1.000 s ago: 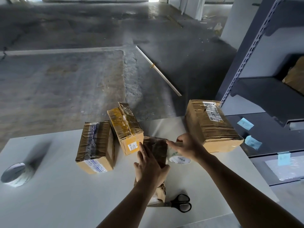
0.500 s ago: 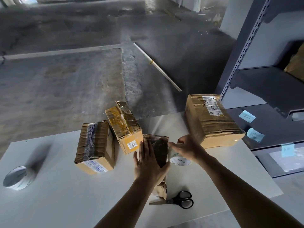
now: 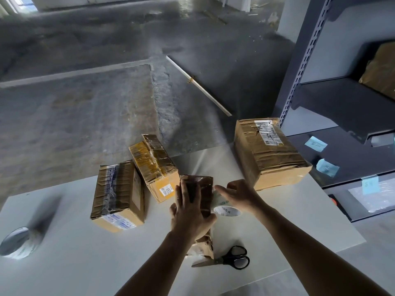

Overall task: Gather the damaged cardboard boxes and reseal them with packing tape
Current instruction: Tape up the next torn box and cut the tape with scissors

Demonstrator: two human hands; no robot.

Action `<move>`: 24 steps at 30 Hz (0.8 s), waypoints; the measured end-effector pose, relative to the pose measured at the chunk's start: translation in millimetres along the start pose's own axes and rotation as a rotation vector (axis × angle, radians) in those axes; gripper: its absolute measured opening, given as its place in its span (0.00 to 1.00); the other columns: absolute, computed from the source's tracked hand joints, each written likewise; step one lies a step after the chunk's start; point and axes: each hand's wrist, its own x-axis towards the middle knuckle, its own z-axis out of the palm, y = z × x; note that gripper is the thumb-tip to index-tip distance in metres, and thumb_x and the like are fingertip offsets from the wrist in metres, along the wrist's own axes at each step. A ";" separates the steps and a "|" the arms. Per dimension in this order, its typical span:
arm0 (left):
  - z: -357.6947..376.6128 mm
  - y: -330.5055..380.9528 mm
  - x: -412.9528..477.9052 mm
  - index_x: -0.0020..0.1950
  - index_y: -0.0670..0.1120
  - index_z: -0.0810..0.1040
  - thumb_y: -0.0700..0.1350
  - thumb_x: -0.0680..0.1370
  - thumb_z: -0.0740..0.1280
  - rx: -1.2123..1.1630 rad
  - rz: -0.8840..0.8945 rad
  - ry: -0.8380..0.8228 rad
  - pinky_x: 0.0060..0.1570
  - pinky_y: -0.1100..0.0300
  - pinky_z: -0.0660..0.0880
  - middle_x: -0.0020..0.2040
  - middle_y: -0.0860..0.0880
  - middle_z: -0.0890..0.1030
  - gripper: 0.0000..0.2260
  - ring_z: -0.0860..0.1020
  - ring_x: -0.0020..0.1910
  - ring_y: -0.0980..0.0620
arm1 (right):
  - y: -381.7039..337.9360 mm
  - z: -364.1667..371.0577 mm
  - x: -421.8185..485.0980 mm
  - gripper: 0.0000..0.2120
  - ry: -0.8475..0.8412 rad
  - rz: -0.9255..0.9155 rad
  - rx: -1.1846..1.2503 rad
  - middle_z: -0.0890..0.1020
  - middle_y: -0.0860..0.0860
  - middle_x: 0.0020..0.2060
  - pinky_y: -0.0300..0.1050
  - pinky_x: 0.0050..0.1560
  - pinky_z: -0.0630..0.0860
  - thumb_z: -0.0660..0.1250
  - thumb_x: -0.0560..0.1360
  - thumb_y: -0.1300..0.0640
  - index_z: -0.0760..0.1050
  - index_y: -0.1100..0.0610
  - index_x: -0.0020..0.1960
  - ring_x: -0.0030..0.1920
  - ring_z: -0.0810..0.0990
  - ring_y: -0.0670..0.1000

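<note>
On the white table (image 3: 85,263), centre, a narrow brown box (image 3: 206,189) lies lengthwise, pointing away from the person, its wrap crumpled at the near end. Left hand (image 3: 189,212) lies flat on top of it, fingers straight and pressing down, not clenched. Right hand (image 3: 237,195) is just right of the box, fingers curled over a tape roll (image 3: 224,209) and grasping it; the roll touches the box's right side. Can't tell if any tape strip is pulled out.

Black-handled scissors (image 3: 233,258) lie on the table just beside the box's near end, blades pointing left.

Other boxes:
- taped box (image 3: 117,193), left of centre, flat on the table, white label on its near face
- yellow box (image 3: 156,167), tilted, leaning against the taped box, near the left hand's fingertips
- large box (image 3: 269,152), far right corner of the table, dented, shipping label on top

A second tape roll (image 3: 18,242) sits at the table's left edge, well apart. Grey shelving (image 3: 342,99) stands at right with blue sticky notes (image 3: 316,144).
</note>
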 end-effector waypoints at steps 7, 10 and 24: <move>-3.1 -1.5 5.2 0.80 0.57 0.48 0.68 0.70 0.65 -0.016 0.058 0.127 0.67 0.41 0.68 0.79 0.47 0.44 0.44 0.52 0.75 0.43 | -0.8 -6.2 -11.7 0.24 0.031 0.018 0.116 0.74 0.47 0.23 0.37 0.28 0.66 0.66 0.78 0.43 0.73 0.55 0.29 0.23 0.72 0.42; -2.9 -1.5 8.9 0.80 0.59 0.51 0.67 0.71 0.64 -0.098 0.113 0.132 0.68 0.41 0.66 0.80 0.49 0.46 0.41 0.52 0.75 0.44 | 0.5 -17.3 -15.0 0.24 0.067 0.026 0.224 0.74 0.49 0.24 0.34 0.27 0.65 0.68 0.77 0.43 0.74 0.59 0.30 0.22 0.69 0.41; -1.3 -16.1 14.0 0.79 0.65 0.49 0.72 0.69 0.52 -0.230 0.182 0.108 0.68 0.39 0.66 0.81 0.55 0.47 0.39 0.52 0.77 0.45 | 13.3 -17.4 -20.9 0.31 0.105 -0.049 0.336 0.65 0.47 0.19 0.38 0.27 0.61 0.65 0.68 0.31 0.66 0.58 0.26 0.20 0.63 0.48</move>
